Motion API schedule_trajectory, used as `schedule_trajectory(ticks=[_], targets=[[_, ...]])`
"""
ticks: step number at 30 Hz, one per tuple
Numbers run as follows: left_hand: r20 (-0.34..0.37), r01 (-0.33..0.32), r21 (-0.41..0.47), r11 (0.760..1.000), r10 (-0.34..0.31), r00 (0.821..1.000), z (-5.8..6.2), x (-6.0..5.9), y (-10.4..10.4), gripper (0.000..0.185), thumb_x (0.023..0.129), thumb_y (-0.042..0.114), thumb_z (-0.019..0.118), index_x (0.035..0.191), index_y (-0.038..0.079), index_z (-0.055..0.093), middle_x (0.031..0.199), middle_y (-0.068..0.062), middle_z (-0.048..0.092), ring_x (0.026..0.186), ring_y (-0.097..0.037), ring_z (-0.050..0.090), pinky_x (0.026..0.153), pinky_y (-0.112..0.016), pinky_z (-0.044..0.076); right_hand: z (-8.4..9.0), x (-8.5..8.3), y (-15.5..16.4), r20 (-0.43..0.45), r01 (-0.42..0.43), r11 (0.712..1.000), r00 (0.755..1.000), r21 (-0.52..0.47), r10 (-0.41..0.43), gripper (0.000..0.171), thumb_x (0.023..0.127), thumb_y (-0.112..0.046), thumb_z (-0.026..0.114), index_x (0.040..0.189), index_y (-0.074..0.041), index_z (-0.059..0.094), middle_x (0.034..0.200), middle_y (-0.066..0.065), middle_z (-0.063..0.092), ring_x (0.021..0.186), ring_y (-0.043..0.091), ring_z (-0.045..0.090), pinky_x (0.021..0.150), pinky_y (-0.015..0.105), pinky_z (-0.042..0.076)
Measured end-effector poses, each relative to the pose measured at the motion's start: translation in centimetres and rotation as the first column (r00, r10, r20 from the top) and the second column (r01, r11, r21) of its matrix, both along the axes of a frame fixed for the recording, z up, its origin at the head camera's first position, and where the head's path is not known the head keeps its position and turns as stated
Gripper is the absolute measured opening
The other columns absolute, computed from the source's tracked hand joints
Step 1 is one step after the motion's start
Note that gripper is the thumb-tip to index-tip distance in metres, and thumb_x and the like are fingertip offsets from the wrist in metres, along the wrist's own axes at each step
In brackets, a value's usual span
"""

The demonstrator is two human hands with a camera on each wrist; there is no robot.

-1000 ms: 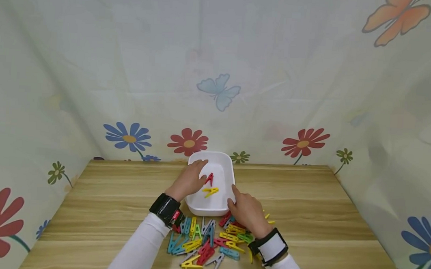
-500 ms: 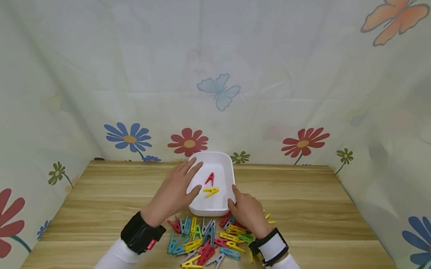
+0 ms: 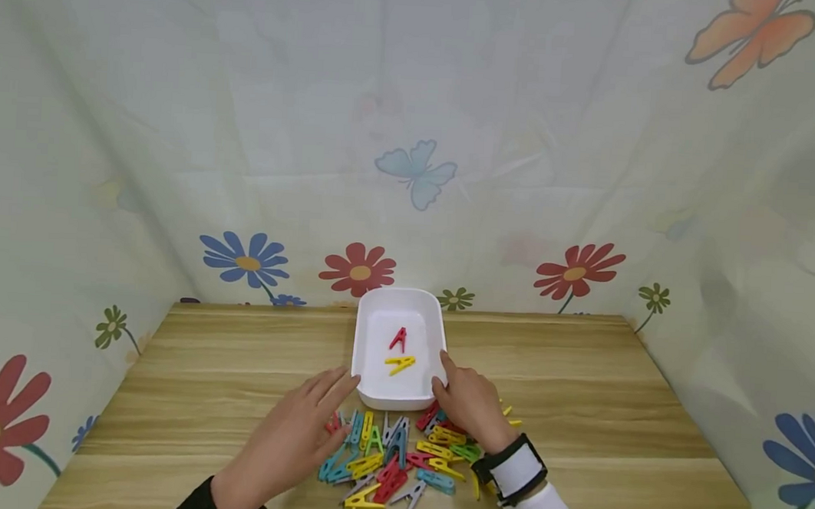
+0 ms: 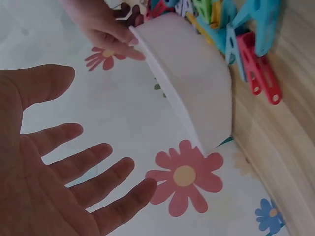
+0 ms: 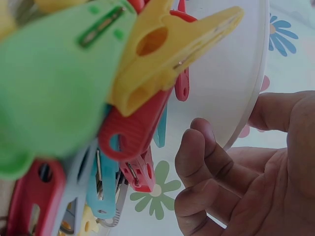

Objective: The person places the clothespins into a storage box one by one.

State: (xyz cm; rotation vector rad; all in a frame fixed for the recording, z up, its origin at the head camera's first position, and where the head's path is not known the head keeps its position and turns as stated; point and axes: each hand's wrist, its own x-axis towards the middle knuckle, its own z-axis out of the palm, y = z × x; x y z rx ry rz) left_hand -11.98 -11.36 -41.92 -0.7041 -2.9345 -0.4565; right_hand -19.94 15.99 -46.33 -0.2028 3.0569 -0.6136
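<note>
A white plastic tray (image 3: pixel 365 337) holds one red clothespin (image 3: pixel 398 338) and one yellow clothespin (image 3: pixel 400 364). My right hand (image 3: pixel 472 400) grips the tray's near right rim; in the right wrist view one digit reaches behind the rim while curled fingers (image 5: pixel 192 152) lie at the outer wall. My left hand (image 3: pixel 287 436) is by the tray's near left corner, fingers spread and nothing held. Its bare palm (image 4: pixel 44 187) faces its wrist camera. In front of the tray lies a loose pile of clothespins (image 3: pixel 389 476) in red, yellow, green, blue and grey; my hands cover some at both sides.
The wooden table (image 3: pixel 236 353) runs back to a hanging cloth (image 3: pixel 281 163) printed with flowers and butterflies. More of this cloth stands at the left and right sides. The tray's far end is close to the back edge.
My left hand has drawn back from over the tray, toward the near left, uncovering the tray's left side. The right hand, the tray and the two clothespins in it look unmoved.
</note>
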Motion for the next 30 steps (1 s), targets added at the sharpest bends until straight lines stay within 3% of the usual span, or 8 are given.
schedule_trajectory(ticks=[8, 12, 19, 21, 30], targets=[[0.152, -0.043, -0.061, 0.997, 0.052, 0.987, -2.8, 1.5, -0.8, 0.062, 0.089, 0.042, 0.070, 0.144, 0.021, 0.050, 0.146, -0.009, 0.050, 0.128, -0.032, 0.053, 0.095, -0.059, 0.046, -0.1, 0.0, 0.1, -0.003, 0.008, 1.000, 1.000, 0.010, -0.008, 0.058, 0.096, -0.032, 0.058, 0.147, -0.005, 0.046, 0.059, 0.001, 0.051, 0.051, 0.016, 0.047, 0.049, 0.028, 0.032], [0.215, -0.031, -0.056, 0.998, 0.043, 0.976, -4.1, 1.7, -1.1, 0.062, 0.086, 0.036, 0.074, 0.141, 0.018, 0.053, 0.143, -0.011, 0.052, 0.124, -0.035, 0.055, 0.092, -0.058, 0.048, -0.2, -0.1, 0.1, -0.002, 0.008, 1.000, 1.000, 0.006, -0.008, 0.058, 0.096, -0.032, 0.058, 0.147, -0.005, 0.046, 0.059, 0.001, 0.051, 0.051, 0.016, 0.047, 0.049, 0.028, 0.032], [0.339, -0.017, -0.117, 0.993, 0.056, 0.939, -5.5, 1.9, -1.1, 0.055, 0.082, 0.032, 0.076, 0.133, 0.019, 0.061, 0.128, -0.008, 0.060, 0.110, -0.029, 0.062, 0.083, -0.052, 0.053, -0.3, 0.0, 0.0, 0.004, 0.006, 1.000, 1.000, 0.001, -0.006, 0.059, 0.096, -0.032, 0.059, 0.147, -0.006, 0.045, 0.060, 0.001, 0.051, 0.051, 0.016, 0.047, 0.049, 0.028, 0.032], [0.354, -0.009, -0.127, 0.992, 0.054, 0.934, -5.7, 2.0, -1.1, 0.054, 0.081, 0.031, 0.076, 0.132, 0.020, 0.062, 0.122, -0.007, 0.062, 0.104, -0.026, 0.063, 0.081, -0.050, 0.053, -0.4, 0.1, 0.0, 0.006, 0.005, 1.000, 1.000, 0.001, -0.005, 0.059, 0.096, -0.032, 0.059, 0.147, -0.006, 0.045, 0.060, 0.001, 0.051, 0.050, 0.016, 0.047, 0.049, 0.028, 0.032], [0.330, 0.009, -0.097, 0.995, 0.024, 0.944, -6.3, 2.0, -1.3, 0.049, 0.081, 0.027, 0.077, 0.126, 0.014, 0.063, 0.099, -0.001, 0.061, 0.081, -0.013, 0.058, 0.071, -0.041, 0.052, -0.1, 0.0, -0.1, -0.004, 0.006, 1.000, 1.000, 0.010, -0.006, 0.059, 0.096, -0.032, 0.059, 0.147, -0.006, 0.045, 0.060, 0.001, 0.051, 0.051, 0.016, 0.047, 0.049, 0.028, 0.032]])
